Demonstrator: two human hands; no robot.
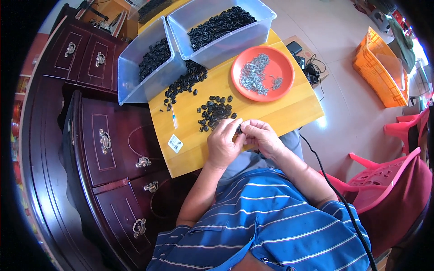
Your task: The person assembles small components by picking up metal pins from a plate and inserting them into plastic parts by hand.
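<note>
My left hand and my right hand meet at the near edge of the yellow wooden table. Between their fingertips is a small black oval part, pinched from both sides and partly hidden by the fingers. Just beyond the left hand lies a loose pile of similar black parts. To the far right of the hands, an orange-red plate holds many small silvery metal pieces, too small to name exactly.
Two translucent bins of black parts stand at the table's far end, with more parts spilled in front. A thin syringe-like tool and white label lie left. Dark drawers, pink chair and orange crate flank the table.
</note>
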